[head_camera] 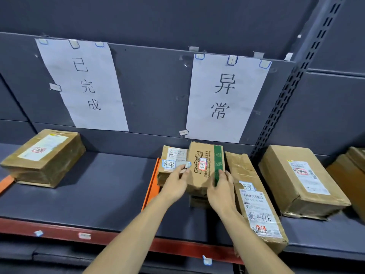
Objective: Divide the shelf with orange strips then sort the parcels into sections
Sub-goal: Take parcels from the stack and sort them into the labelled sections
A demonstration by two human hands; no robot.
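Dark shelf [102, 186] w/ red front edge. Back panel carried 2 taped paper signs: left sign [83, 84] and right sign [227, 97], both w/ handwritten characters. Taped brown parcel [44, 157] lay flat at far left, just beside an orange strip end [7, 183]. Second orange strip [152, 184] ran front-to-back, standing on edge, touching the left side of the centre cluster.

Centre cluster under right sign: small labelled parcel [171, 163] against the strip; printed carton [205, 167] w/ green tape band next to it, long axis front-to-back, sitting atop another box. Long flat parcel [254, 196] on its right, long axis also front-to-back, shipping label facing up, hemming the carton in. Big parcel [298, 180] lay beyond the upright post, another box at frame edge.

Left hand [175, 184] gripped the carton's left side, fingers curled at the small parcel's label. Right hand [221, 188] gripped its right side on the green band.
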